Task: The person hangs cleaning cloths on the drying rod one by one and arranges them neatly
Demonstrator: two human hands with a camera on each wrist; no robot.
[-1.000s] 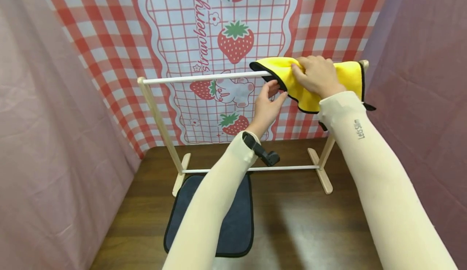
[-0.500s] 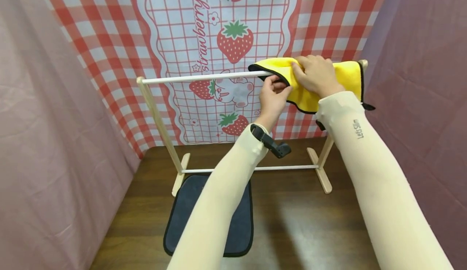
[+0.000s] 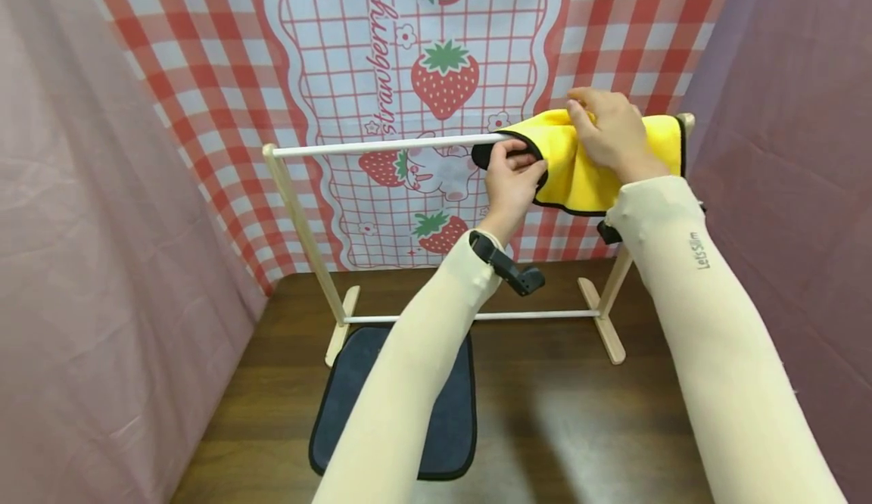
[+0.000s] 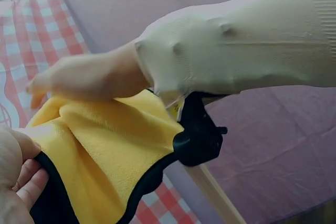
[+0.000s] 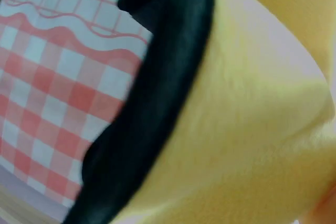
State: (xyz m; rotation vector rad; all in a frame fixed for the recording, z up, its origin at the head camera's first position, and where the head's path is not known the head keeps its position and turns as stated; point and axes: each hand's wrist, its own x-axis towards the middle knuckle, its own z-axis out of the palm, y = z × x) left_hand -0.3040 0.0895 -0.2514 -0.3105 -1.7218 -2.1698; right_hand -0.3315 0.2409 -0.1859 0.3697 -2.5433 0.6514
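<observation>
Against checked fabric (image 3: pixel 204 65), only the head view shows the rod (image 3: pixel 381 145) bearing yellow cloth (image 3: pixel 560 160) at its right end, left hand (image 3: pixel 511 188) pinching its edge, right hand (image 3: pixel 615 135) loose-fingered, higher than before.

Yel towel (image 3: pixel 568 178) looks matt, fuzzy cloth, rack post (image 3: pixel 300 224) smooth wd, tbl (image 3: pixel 613 428) glossy wd.

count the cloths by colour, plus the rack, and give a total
Yellow cloth, black-edged: 1
Dark blue-grey cloth, black-edged: 1
Wooden rack with white rods: 1
Total: 3
</observation>
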